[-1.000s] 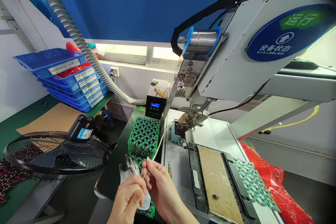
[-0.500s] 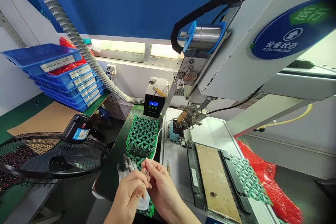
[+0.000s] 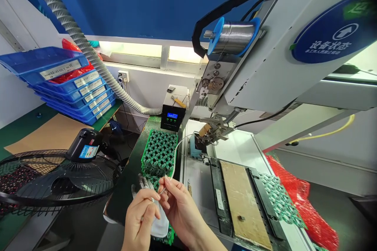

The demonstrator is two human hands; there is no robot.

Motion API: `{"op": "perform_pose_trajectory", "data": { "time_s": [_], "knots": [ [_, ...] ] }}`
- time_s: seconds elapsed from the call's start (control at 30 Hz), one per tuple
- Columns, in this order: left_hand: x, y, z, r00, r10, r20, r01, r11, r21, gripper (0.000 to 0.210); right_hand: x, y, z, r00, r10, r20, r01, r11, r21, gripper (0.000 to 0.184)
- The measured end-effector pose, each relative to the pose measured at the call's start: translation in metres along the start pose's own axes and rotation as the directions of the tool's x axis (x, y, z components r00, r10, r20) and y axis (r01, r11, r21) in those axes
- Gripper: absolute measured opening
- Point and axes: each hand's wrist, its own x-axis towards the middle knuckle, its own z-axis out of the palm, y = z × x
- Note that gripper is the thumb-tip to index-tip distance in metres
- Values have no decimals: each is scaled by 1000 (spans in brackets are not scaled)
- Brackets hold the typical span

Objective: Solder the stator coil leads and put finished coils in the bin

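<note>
A thin white tube (image 3: 176, 157) curves down from the soldering machine's head (image 3: 210, 131) to my right hand (image 3: 181, 208). My right thumb and fingers pinch the tube near its end, and a thin pale tip sticks out towards my left hand (image 3: 140, 217). My left fingers are curled close beside that tip; what they hold, if anything, is too small to make out. Beneath both hands lies a grey-white glove (image 3: 160, 223). Stacked green circuit boards (image 3: 160, 149) with round cut-outs stand just beyond the hands.
A control box (image 3: 171, 117) with a lit display stands behind the boards. At left are a black fan (image 3: 85, 176) and stacked blue trays (image 3: 70, 82). To the right are a fixture with a tan plate (image 3: 244, 200), more green boards (image 3: 279, 196) and red bubble wrap (image 3: 312, 208). A solder spool (image 3: 237, 35) hangs above.
My left hand has drawn slightly left and away from my right, and its fingers have shifted. The right hand keeps its pinch on the tube. The view has moved a little.
</note>
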Motion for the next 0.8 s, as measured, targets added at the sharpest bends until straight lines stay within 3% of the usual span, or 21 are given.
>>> {"op": "perform_pose_trajectory", "data": {
  "time_s": [0.07,0.17,0.23,0.37,0.57,0.7,0.8],
  "knots": [
    [4,2,1,999,-30,-45,31,999,31,36,1,0,-2,1000,-13,15,13,1000,0,18],
    [12,7,1,987,-143,74,141,989,41,38,2,-1,-4,998,-45,43,46,999,-22,17],
    [16,12,0,956,-238,172,234,971,42,39,3,-1,-5,997,-49,56,51,998,-45,18],
    [21,19,-1,904,-377,202,373,926,60,33,4,-3,-5,997,-70,30,72,994,-80,18],
    [23,15,-1,940,-271,206,236,955,182,25,4,-3,-4,996,-86,20,87,991,-105,19],
    [19,10,5,987,-104,120,73,968,242,22,5,-2,-5,996,-91,16,92,991,-100,19],
    [17,10,11,998,7,60,-24,957,288,22,4,-2,-4,995,-95,-5,94,990,-105,19]
  ]
}}
